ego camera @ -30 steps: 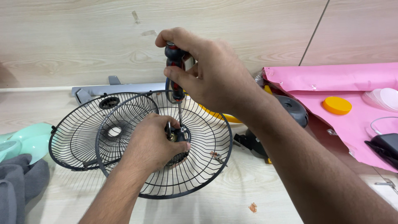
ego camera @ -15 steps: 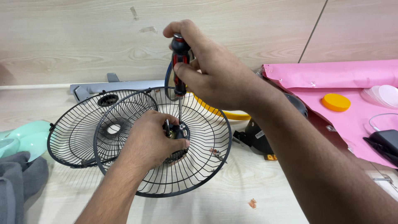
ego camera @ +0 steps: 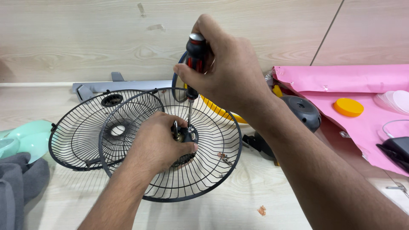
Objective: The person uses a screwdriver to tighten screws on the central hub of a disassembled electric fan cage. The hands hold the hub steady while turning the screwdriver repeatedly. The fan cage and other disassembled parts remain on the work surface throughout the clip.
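Head view: one frame, looking down.
Right hand [ego camera: 230, 72]: closed around screwdriver [ego camera: 195, 64], shaft upright, tip at hub [ego camera: 186, 137].
Left hand [ego camera: 157, 145]: gripping hub of front grille [ego camera: 208, 170].
Front grille: on table [ego camera: 238, 200], overlapping rear grille [ego camera: 81, 132].
Right side: pink sheet [ego camera: 341, 81] with orange cap [ego camera: 348, 107].

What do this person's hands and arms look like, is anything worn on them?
Both the left hand and the right hand are bare: no gloves, rings, watch or bands show. The forearms are bare too, with no sleeve reaching into view, and carry some fine hair. No markings are visible.
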